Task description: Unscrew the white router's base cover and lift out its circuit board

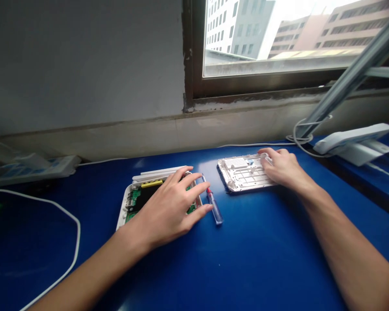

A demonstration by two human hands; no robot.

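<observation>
The left hand (175, 198), fingers spread, is over the opened device (145, 196) on the table (240, 263). The right hand (281, 166), well apart, grips the cover (241, 176). A screwdriver (215, 209) lies between.

Blue tabletop (246, 250), white gridded cover (243, 175), green circuit board (136, 195), red-and-clear screwdriver (215, 208)

Blue table (246, 250), opened device (145, 199), screwdriver (215, 210), white cover (241, 175)

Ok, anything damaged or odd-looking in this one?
Mostly the window frame: ragged pale patches along its edges look like chipped paint. The device lies open, board bare, but nothing looks spilled or broken.
</observation>
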